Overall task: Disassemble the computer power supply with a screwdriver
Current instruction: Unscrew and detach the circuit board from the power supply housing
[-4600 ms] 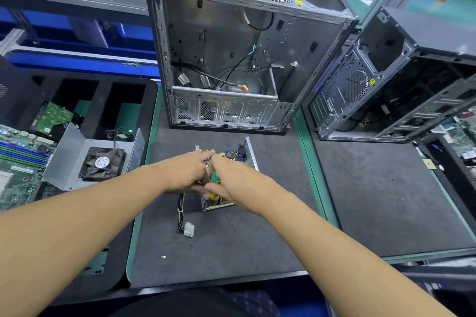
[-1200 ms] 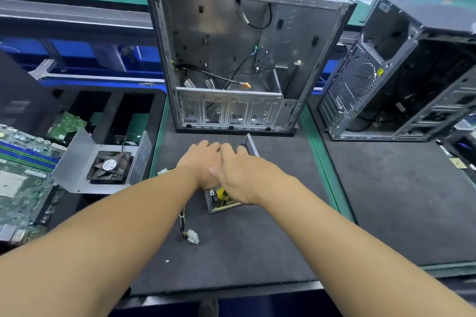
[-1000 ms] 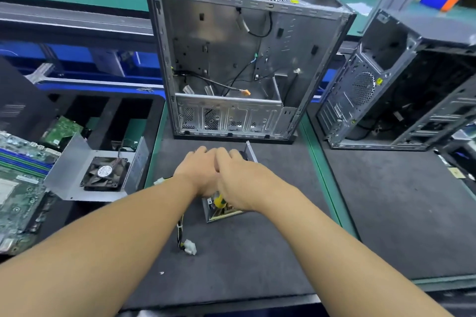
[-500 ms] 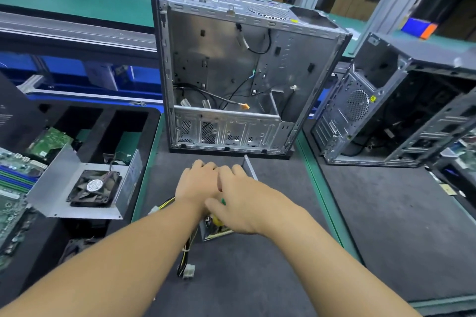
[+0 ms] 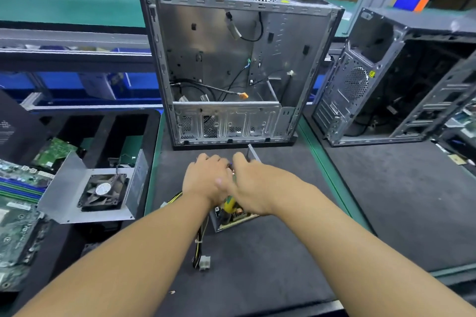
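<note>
Both hands are crowded over the opened power supply (image 5: 218, 222), which lies on the dark tabletop (image 5: 270, 265) just in front of the stripped computer case (image 5: 231, 72). Its cover with the fan (image 5: 103, 194) is already off and sits well apart on the left. The right hand (image 5: 253, 188) is wrapped around the screwdriver (image 5: 229, 205), whose yellow-green handle peeks out beneath the palm; the tip is hidden. The left hand (image 5: 206, 180) lies on the unit with its fingers bent downward, but I cannot tell whether they clasp anything. By the look of it, a screw holding the circuit board (image 5: 237, 215) inside the unit is being worked. The next move calls for backing that screw fully out while the left hand steadies the unit. The board can then be lifted free, minding the cable bundle (image 5: 199, 239) that trails toward the person.
</note>
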